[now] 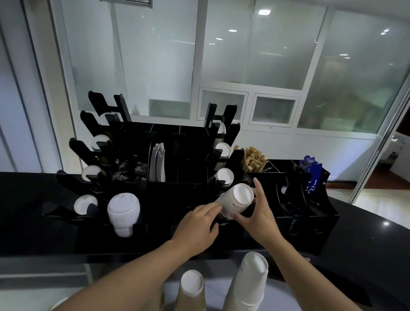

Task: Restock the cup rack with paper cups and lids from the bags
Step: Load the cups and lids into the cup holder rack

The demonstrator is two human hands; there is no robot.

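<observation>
Frosted glass panels back the scene, and below them a black counter carries the black cup rack, our landmark. At the rack's front right slot, both hands meet on a stack of white paper cups (lying tilted, base toward us). Right hand curls its thumb and fingers round the stack; left hand has its fingers against the stack's near end, though whether they truly clasp it I cannot tell. White lids sit stacked at the rack's front left. Nearer than the rack, brown cups and a taller white stack stand upside down.
</observation>
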